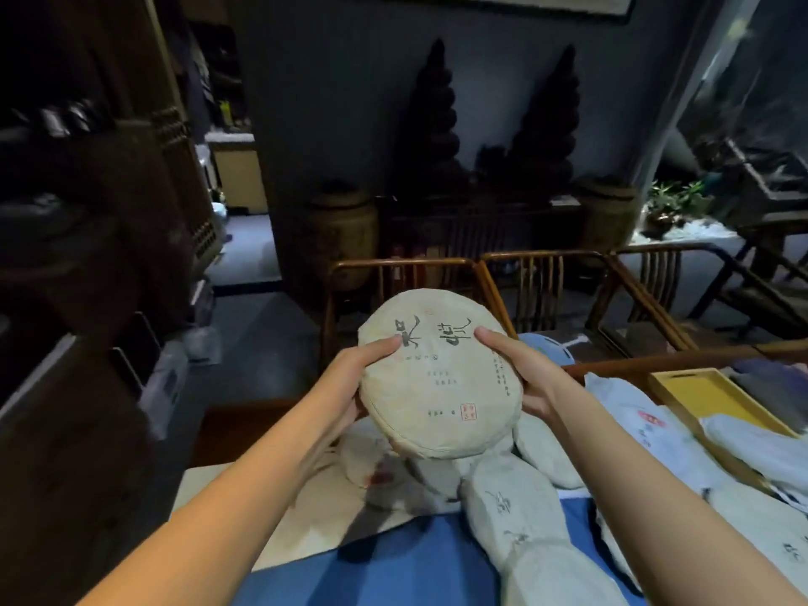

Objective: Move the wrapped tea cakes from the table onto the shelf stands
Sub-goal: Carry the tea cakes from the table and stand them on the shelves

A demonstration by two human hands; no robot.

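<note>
Held up between both hands: one round wrapped tea cake [439, 373], clear of the table, printed face tilted toward the camera. Left hand [350, 378] clasped on its left edge, thumb laid across the front of the paper, fingers hidden behind. Right hand [522, 371] clasped on the right edge in the same way, thumb on the front near the large black brush characters. Small columns of print and a red seal stamp visible on the lower part of the pale wrapper.

Directly beneath and a little nearer: a row of further wrapped tea cakes [513, 509], leaning edge-on against one another and running toward the lower right of the view. More paper-wrapped cakes lying flat [380, 465] just left of that row, partly hidden by the held cake. All resting on a blue cloth [384, 566] spread over the table. To the right, a yellow tray [699, 391] holding pale wrapped bundles, with more white-wrapped packages [664, 435] lying just beside it.

Behind the table, wooden chair backs [542, 282] with upright slats. Farther back, against the dark wall, two tall dark tiered carvings [437, 124] above a low cabinet, flanked by a lidded jar [341, 229]. Along the left edge, a dark wooden shelf unit [87, 212], its contents too dim to make out.
</note>
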